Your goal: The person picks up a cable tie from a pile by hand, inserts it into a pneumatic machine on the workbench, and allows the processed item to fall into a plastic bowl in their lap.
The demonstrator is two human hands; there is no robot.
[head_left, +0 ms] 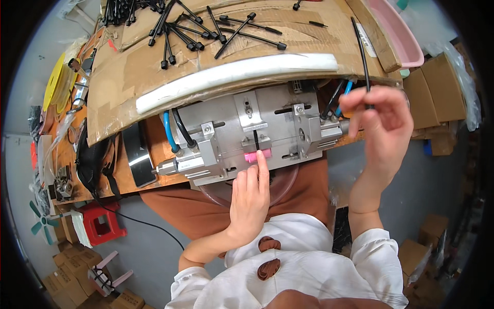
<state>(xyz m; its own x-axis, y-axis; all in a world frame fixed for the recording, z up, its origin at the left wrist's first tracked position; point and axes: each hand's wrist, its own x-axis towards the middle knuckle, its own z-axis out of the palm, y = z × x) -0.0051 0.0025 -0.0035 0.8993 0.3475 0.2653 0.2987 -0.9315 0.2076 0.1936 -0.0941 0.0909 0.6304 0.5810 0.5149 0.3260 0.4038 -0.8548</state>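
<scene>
Nearest the lens, 6 o'clock is pretty much taken up by a white shirt [309, 265] with big brown buttons [268, 270]. Dead centre, a pink block [252, 156] is touched by the outstretched index fingertip of the left hand [250, 198]; the other fingers are kept together, and whether anything is tucked under them can't be told. A black pin [256, 139] is seated in the metal jig [280, 123], running from 12 down to the block and fingertip. Around 2:30, a thin black rod [362, 56] is held in a narrow pinch by the right hand [383, 121], its far end aimed at 12. Up at 11, loads of knobbed rods [193, 32] are scattered on cardboard [309, 44], edged by a white strip [236, 77]. A red stool [101, 234] is parked at 8.
</scene>
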